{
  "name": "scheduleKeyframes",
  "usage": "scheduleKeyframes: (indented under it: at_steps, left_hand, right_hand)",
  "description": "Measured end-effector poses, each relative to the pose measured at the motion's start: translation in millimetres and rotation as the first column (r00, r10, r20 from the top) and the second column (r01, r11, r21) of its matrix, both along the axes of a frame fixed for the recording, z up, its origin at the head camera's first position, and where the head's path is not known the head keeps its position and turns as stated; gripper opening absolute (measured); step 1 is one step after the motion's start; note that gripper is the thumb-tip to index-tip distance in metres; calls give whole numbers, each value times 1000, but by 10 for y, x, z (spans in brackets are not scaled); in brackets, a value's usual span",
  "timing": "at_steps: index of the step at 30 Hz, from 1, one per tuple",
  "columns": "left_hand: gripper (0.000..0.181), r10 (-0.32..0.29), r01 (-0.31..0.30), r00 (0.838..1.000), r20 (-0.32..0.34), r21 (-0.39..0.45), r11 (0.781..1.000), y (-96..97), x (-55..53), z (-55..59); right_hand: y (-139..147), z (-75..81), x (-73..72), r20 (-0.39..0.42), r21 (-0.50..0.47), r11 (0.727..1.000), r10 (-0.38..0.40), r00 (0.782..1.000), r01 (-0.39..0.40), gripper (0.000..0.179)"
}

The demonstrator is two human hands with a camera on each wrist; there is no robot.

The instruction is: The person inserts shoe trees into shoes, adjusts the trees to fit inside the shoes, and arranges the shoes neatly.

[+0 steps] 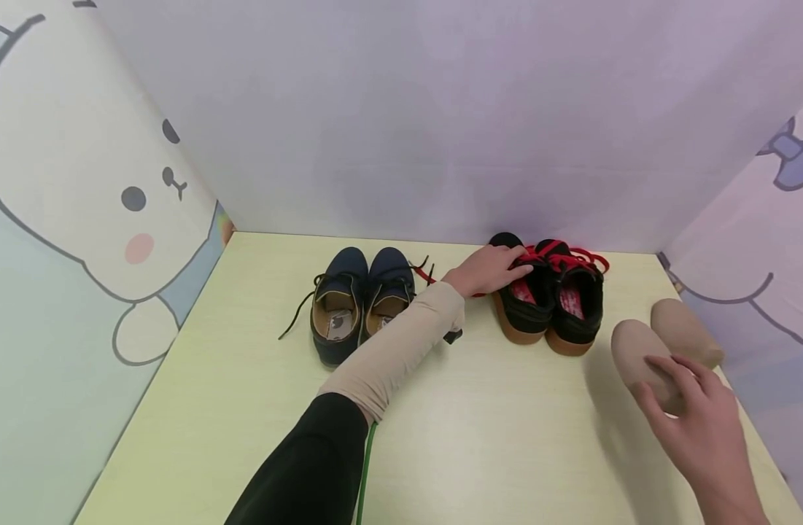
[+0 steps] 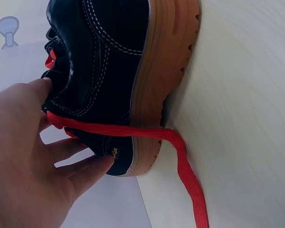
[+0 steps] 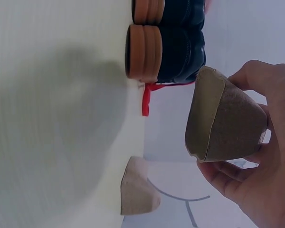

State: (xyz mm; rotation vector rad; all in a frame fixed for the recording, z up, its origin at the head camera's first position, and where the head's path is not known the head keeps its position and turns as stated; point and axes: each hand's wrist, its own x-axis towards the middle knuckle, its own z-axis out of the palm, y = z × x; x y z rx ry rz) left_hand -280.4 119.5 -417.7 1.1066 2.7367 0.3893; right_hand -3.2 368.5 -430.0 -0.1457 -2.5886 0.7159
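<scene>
Beige, rounded, cardboard-like shoe insert point(image 1: 637, 357) held above the pale wooden-looking table point(image 1: 506, 437), right of the black shoes with red laces and tan soles point(image 1: 537, 315). Its rounded end points away and slightly left, roughly along the shoes' long axis. Right hand point(image 1: 706, 430): thumb and fingers parted by the insert's width, pinching it. Left hand point(image 1: 483, 271): touches the left shoe near toe and laces; whether it grips, cannot tell.

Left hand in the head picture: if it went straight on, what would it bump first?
The left hand would meet the nearer black shoe first, which it seems to be touching. Beyond that, perhaps the other black shoe.
</scene>
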Motion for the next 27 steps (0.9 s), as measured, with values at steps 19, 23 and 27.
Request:
scheduleKeyframes:
  at_steps: [19, 23, 27]
  left_hand:
    - [58, -11, 11, 1000, 3, -6, 1000, -27, -10, 31]
    - [57, -11, 11, 1000, 5, -3, 1000, -22, -13, 35]
    - [56, -11, 11, 1000, 3, 0, 1000, -28, -4, 47]
  right_hand:
    - [-231, 129, -235, -25, -21, 996, 86, 996, -86, 38]
    - [-272, 156, -293, -24, -8, 994, 106, 994, -106, 39]
    - [-309, 184, -354, -37, 4, 989, 146, 989, -146, 40]
